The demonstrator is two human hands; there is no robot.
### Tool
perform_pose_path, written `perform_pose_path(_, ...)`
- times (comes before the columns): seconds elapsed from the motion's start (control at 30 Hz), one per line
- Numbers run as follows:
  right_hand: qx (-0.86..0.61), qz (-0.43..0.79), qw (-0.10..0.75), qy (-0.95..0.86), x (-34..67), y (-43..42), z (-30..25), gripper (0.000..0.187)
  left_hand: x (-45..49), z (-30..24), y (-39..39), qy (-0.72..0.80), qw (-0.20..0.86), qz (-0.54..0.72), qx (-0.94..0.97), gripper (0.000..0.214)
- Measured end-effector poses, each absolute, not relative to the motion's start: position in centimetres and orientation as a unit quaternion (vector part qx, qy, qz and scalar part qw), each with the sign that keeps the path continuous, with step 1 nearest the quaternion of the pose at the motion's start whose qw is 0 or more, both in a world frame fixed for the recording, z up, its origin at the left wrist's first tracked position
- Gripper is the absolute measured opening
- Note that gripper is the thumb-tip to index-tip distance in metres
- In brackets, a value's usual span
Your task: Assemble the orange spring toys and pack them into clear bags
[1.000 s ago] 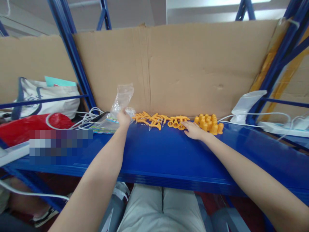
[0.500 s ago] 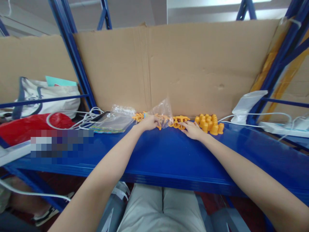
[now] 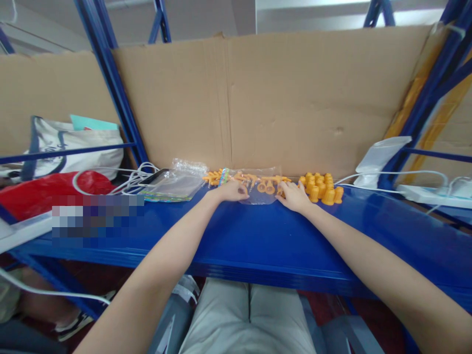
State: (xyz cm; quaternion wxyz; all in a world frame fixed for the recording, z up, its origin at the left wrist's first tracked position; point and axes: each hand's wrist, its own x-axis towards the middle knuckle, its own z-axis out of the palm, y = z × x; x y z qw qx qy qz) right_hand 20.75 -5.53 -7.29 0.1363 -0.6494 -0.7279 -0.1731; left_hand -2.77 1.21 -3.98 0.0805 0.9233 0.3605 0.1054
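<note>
My left hand [image 3: 229,191] pinches the near edge of a small clear plastic bag [image 3: 259,189] that lies flat on the blue shelf [image 3: 258,236]. My right hand [image 3: 294,196] grips the bag's right edge. Under and behind the bag lie several orange T-shaped plastic parts and rings [image 3: 266,184]. A cluster of orange caps [image 3: 321,188] stands just right of my right hand.
A stack of clear bags on a printed sheet [image 3: 171,184] lies to the left, next to white cables [image 3: 129,179], a red bag [image 3: 44,194] and a white tote [image 3: 70,150]. A cardboard wall [image 3: 265,98] backs the shelf. A white power strip [image 3: 427,195] and a white pouch [image 3: 379,155] sit at right.
My left hand carried a clear bag from the stack on the left to the orange parts and laid it flat. My right hand shifted onto the bag's right edge.
</note>
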Motion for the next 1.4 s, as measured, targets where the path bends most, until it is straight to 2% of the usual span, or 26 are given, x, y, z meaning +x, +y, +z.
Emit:
perform_pose_path(0.2, -0.64, -0.203, 0.161, -0.723, 20.9, -5.3, -7.5, 0.032, -2.2, -5.1, 1.8, 0.38, 0.012, 0.11, 0.919, 0.018)
perform_pose_path(0.4, -0.625, -0.225, 0.196, -0.721, 21.4, -5.1, -7.3, 0.032, -2.0, -6.0, 2.4, 0.377, -0.013, 0.122, 0.918, 0.02)
perform_pose_path(0.63, -0.63, -0.215, 0.193, -0.721, 21.4, -5.2, -7.1, 0.031, -1.6, -6.7, 2.2, 0.402, -0.061, 0.131, 0.904, 0.018)
perform_pose_path(0.83, -0.64, -0.201, 0.178, -0.72, 21.2, -5.5, -6.8, 0.03, -1.2, -6.6, 1.2, 0.41, -0.088, 0.146, 0.896, 0.04)
perform_pose_path(0.97, -0.638, -0.199, 0.181, -0.721, 21.2, -5.6, -6.6, 0.026, -1.2, -6.2, 1.0, 0.393, -0.098, 0.111, 0.908, 0.028)
perform_pose_path(1.1, -0.637, -0.211, 0.195, -0.715, 21.2, -5.7, -6.5, 0.026, -1.2, -5.9, 1.2, 0.418, -0.097, 0.105, 0.897, 0.03)
perform_pose_path(1.23, -0.634, -0.229, 0.234, -0.701, 21.7, -5.5, -6.3, 0.028, -1.4, -5.9, 1.6, 0.426, -0.094, 0.122, 0.892, 0.026)
perform_pose_path(1.4, -0.631, -0.208, 0.346, -0.663, 23.0, -5.1, -5.8, 0.028, -1.7, -5.7, 2.0, 0.405, -0.078, 0.14, 0.9, 0.018)
